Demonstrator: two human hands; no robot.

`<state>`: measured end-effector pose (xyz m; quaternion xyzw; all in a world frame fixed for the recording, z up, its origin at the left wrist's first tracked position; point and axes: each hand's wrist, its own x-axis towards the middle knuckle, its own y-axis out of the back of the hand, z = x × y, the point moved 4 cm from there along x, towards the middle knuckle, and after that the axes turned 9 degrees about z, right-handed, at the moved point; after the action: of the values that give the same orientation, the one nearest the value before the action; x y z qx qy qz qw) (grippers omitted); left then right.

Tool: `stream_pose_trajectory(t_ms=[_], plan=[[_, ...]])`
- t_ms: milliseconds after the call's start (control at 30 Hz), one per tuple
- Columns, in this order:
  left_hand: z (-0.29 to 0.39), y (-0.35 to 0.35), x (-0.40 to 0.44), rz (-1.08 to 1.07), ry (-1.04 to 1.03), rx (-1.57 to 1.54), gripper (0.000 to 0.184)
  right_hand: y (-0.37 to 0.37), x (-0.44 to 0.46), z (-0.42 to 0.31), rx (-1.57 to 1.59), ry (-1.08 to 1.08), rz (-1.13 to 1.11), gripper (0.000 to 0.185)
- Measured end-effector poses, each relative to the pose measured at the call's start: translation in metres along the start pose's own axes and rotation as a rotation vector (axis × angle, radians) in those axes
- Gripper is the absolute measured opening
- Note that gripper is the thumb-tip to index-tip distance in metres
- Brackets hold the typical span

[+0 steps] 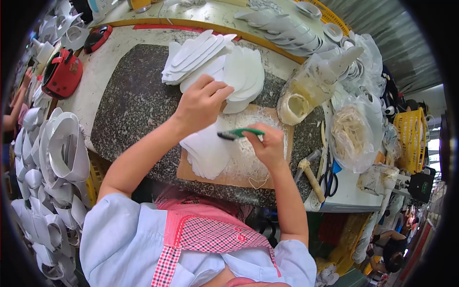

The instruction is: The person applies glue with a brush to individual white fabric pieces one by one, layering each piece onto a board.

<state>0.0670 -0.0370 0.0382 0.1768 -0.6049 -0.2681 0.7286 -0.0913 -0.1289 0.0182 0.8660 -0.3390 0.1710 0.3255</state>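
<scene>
My right hand grips a green-handled brush, its dark end pointing left over a brown board smeared with whitish residue. Under and beside the brush, a fan of white insole-shaped pieces overlaps on the board's left part. My left hand hovers at the lower edge of the upper stacks, fingers bent and closed; whatever may be between the fingertips is hidden. Those stacks are more white insole-shaped pieces, fanned out, with another pile to their right.
A dark speckled slab lies beneath the board. To the right are a glue-crusted plastic container, a plastic bag, a hammer and scissors. A red container stands at left, near many white moulded parts.
</scene>
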Motion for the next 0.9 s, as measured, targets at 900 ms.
stream_pose_trajectory(t_ms=[900], plan=[[0.002,-0.019,-0.045,-0.449,0.728,-0.244,0.008,0.006,-0.086,-0.045,-0.084,0.270,-0.026,0.020]])
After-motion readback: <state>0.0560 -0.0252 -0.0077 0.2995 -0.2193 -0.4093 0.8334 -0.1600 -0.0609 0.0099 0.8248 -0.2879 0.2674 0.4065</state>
